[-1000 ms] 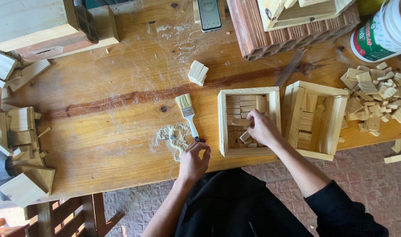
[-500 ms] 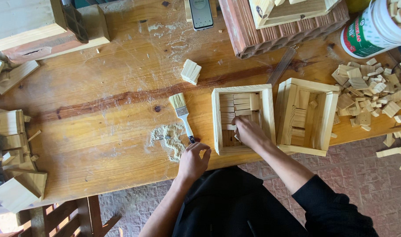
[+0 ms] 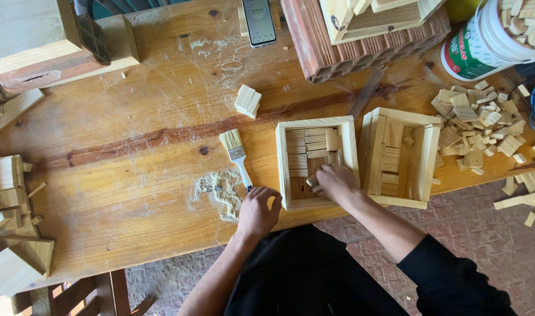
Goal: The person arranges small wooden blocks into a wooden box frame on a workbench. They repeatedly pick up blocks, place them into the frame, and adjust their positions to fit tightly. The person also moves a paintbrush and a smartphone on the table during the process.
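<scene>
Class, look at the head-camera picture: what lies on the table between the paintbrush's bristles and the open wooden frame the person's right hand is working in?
In the head view, only bare tabletop lies between the paintbrush bristles and the wooden frame. The small stack of wooden blocks sits farther up.

A single head-worn camera looks almost straight down from above the person's chest onto a wooden workbench [image 3: 133, 175], close enough that it fills most of the frame. The bench's near edge runs diagonally across the lower frame, with brick floor [image 3: 478, 228] showing at lower right.
</scene>
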